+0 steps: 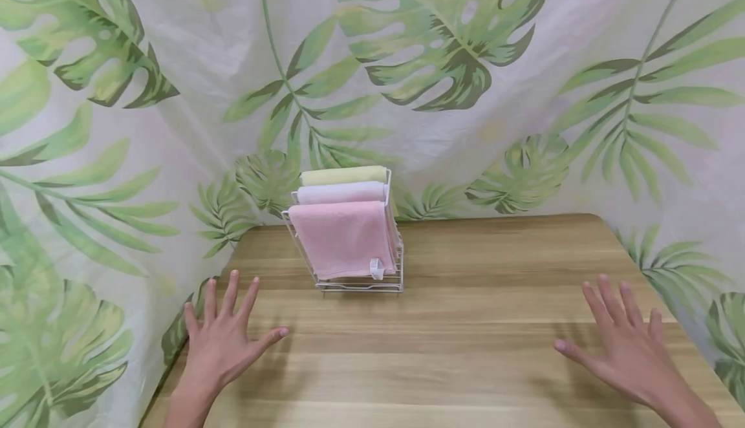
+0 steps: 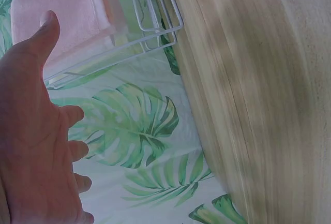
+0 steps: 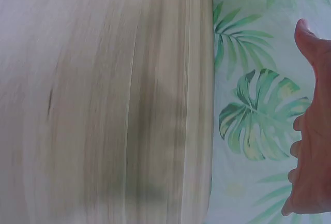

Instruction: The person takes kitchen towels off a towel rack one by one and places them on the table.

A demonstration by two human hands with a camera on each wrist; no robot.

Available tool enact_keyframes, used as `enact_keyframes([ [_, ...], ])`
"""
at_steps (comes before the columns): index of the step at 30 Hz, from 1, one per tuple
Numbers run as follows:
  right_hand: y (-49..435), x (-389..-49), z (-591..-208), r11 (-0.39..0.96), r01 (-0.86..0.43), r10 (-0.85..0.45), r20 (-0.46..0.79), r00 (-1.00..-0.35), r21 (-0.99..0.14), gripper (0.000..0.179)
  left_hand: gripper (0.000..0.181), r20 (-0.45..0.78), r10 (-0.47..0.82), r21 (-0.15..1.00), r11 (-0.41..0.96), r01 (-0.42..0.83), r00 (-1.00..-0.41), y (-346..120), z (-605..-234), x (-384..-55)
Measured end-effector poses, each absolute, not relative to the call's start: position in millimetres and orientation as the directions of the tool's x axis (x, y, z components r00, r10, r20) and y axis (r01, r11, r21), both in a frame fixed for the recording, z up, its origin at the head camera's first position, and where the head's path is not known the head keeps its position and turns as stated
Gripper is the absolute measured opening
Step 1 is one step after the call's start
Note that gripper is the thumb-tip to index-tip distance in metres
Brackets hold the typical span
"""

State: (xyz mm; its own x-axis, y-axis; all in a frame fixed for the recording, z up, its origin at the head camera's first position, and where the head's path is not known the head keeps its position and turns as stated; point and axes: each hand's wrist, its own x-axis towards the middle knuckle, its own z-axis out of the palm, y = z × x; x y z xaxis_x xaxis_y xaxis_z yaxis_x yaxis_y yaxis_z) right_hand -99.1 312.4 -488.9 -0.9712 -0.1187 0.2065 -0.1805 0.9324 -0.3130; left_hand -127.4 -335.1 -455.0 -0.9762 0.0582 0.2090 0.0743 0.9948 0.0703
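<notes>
A white wire rack point(image 1: 361, 288) stands on the wooden table, left of its middle. Over it hang a pink towel point(image 1: 343, 237) in front, a white towel point(image 1: 340, 192) behind that and a pale yellow towel point(image 1: 343, 175) at the back. The pink towel bears a small white tag point(image 1: 377, 269). To the rack's left, my left hand point(image 1: 224, 344) is spread above the table, fingers straight, holding nothing. Far to the right, my right hand point(image 1: 631, 350) is spread the same way with nothing in it. In the left wrist view the thumb overlaps the pink towel point(image 2: 62, 12).
The wooden table point(image 1: 495, 273) has rounded far corners. A pale cloth backdrop point(image 1: 419, 130) printed with green leaves hangs close behind it and along both sides. Each hand casts a soft shadow on the tabletop.
</notes>
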Motion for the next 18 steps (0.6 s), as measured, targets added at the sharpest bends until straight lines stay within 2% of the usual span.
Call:
enact_keyframes([
  [10,286,-118,-483,0.905,-0.229,-0.168,0.195,-0.966,-0.357,0.117,0.109,0.209,0.048,0.114,0.991,0.073,-0.977,-333,-450,-134],
  [18,255,-140,-474,0.870,-0.282,-0.209,0.217,-0.954,-0.404,0.117,0.108,0.187,0.053,0.199,0.976,0.091,-0.981,-328,-444,-148],
])
